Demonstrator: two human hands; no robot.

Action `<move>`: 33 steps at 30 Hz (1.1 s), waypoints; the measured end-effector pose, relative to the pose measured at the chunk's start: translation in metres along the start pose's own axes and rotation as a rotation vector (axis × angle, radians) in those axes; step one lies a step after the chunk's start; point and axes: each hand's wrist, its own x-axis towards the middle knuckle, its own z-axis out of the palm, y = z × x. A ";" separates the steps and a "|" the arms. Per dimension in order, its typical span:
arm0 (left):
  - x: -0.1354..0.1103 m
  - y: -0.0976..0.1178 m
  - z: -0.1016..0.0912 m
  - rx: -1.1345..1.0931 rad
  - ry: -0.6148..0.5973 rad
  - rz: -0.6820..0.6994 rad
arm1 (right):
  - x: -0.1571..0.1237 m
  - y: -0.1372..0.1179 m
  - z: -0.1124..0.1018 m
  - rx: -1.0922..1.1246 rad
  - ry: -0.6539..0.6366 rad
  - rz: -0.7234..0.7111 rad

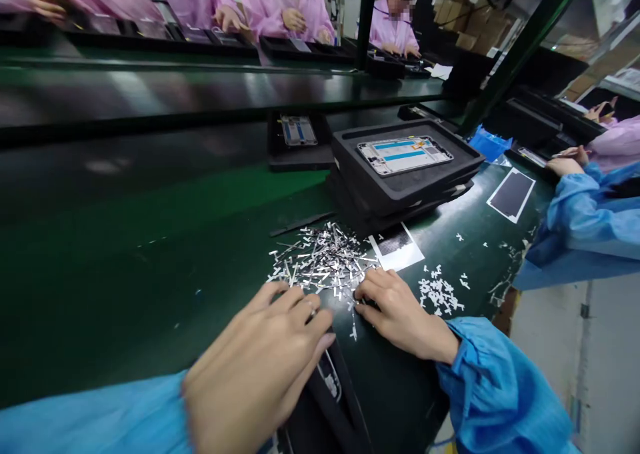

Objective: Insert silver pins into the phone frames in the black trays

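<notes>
— Where do we find the hands?
— We see the left hand (pixel 265 361) palm down, fingers bent, over a black tray (pixel 347 401) at the near side of a green tabletop (pixel 125 301). Whether it grips anything, we cannot tell.
— And the right hand (pixel 397 311)?
— We spot it at the near edge of a heap of silvery strips (pixel 323 261), thumb and forefinger drawn close together; whether a strip sits between them, we cannot tell.
— What surrounds the heap?
— Behind it we see stacked black trays (pixel 380 191), a phone frame (pixel 405 155) with blue bands lying in the topmost. A white-bordered sheet (pixel 403 257) lies just right, and farther right, a smaller cluster of white pieces (pixel 440 291).
— Who else do we see?
— Workers in pink (pixel 285 7) across from us.
</notes>
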 end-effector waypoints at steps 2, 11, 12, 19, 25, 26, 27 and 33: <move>0.018 0.007 0.006 -0.012 -0.060 0.019 | 0.001 0.002 0.004 0.022 0.002 -0.014; 0.034 0.009 0.011 -0.177 -0.226 -0.105 | 0.001 -0.003 -0.014 0.419 -0.005 0.001; 0.036 0.010 0.008 -0.215 -0.238 -0.127 | 0.000 -0.005 -0.018 0.489 -0.006 0.006; 0.044 0.019 -0.008 -0.471 -0.104 -0.103 | -0.011 -0.011 -0.030 0.907 0.008 0.049; 0.029 0.032 -0.016 -0.484 0.252 0.165 | -0.018 -0.019 -0.021 1.143 -0.023 0.108; 0.027 0.033 -0.016 -0.502 0.238 0.135 | -0.020 -0.021 -0.019 1.141 -0.027 0.109; 0.025 0.034 -0.015 -0.523 0.209 0.078 | -0.022 -0.022 -0.018 1.124 -0.027 0.109; 0.018 0.027 -0.016 -0.713 0.064 -0.303 | -0.047 -0.014 -0.025 0.669 0.147 0.140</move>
